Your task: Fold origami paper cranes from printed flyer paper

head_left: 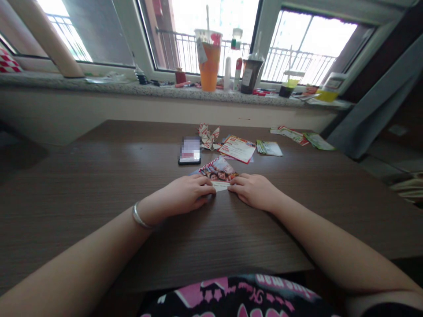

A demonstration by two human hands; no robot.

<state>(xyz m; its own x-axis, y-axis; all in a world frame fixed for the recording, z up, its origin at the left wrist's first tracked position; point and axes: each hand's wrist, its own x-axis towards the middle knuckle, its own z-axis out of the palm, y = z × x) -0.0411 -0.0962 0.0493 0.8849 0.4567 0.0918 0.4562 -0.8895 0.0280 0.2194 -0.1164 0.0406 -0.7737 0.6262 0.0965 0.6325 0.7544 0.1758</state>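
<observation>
Left grip [191,192], right grip [254,190] on printed paper [219,169]

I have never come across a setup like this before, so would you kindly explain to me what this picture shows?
Happily. There is no machine here: a person works with two bare hands, and a camera worn on the head looks forward and down at them.

The left hand, with a silver bangle on its wrist, and the right hand are on either side of a colourful printed paper, fingers on it. Whether they grip or only press it is hard to tell.

Beyond it on the brown table lie a phone, some folded paper shapes, a stack of printed sheets and a smaller pile. Behind, a windowsill holds a tall cup of orange drink, among other things.
</observation>
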